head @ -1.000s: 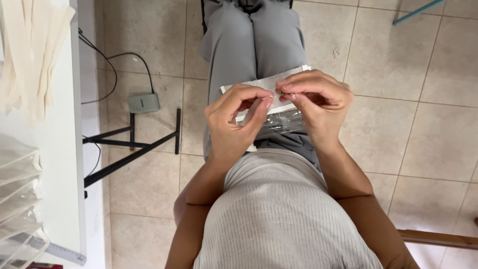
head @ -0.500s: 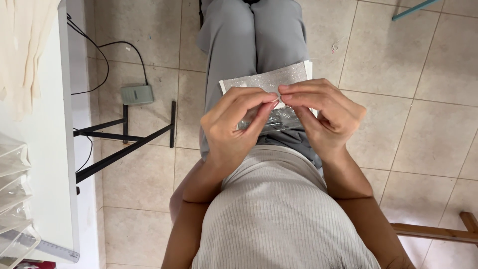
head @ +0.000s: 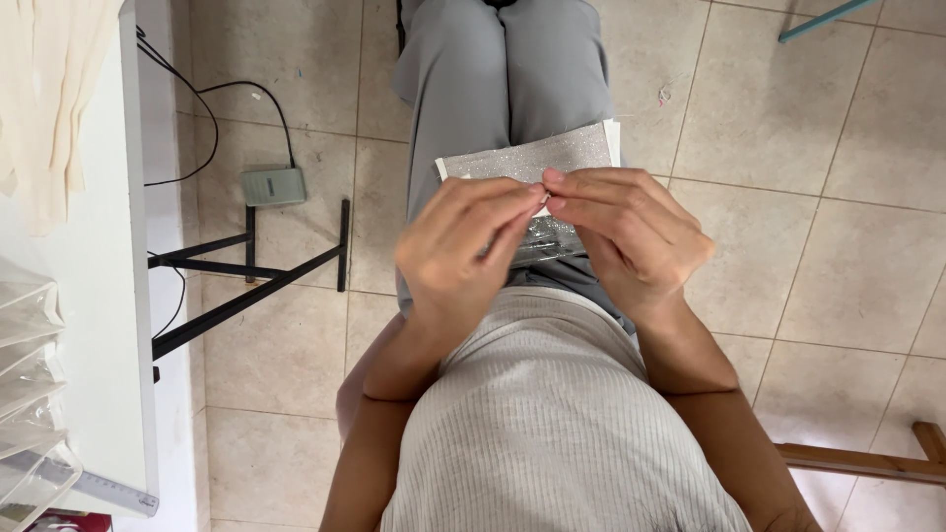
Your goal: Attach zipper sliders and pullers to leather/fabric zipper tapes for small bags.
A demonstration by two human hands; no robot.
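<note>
Fingertips [head: 540, 189] of both hands meet in a pinch over the person's lap, nipping a small pale scrap that shows only as a sliver between them; what it is cannot be made out. On the left hand [head: 463, 246] the thumb and forefinger are pressed together at the tip with the other fingers curled loosely below, and on the right hand [head: 631, 236] the thumb and forefinger close on the same spot from the other side, the remaining fingers folded toward the palm. Just beneath the hands a silver glitter sheet [head: 537, 158] lies flat across the grey trousers [head: 512, 79], backed by a white sheet whose edge peeks out at its right side, and a clear crinkled plastic wrapper [head: 547, 236] sits on the lap between the wrists. Nearer the camera is a ribbed pale top [head: 552, 433]. Around the seated person is a beige tiled floor [head: 838, 246]. To the left stands a white table [head: 94, 296] on a black metal frame [head: 246, 276], with a small grey box [head: 273, 185] and its black cable on the floor beside it, clear trays [head: 25, 394] and cream cloth [head: 44, 108] on the tabletop. A wooden bar [head: 867, 458] crosses the lower right corner.
</note>
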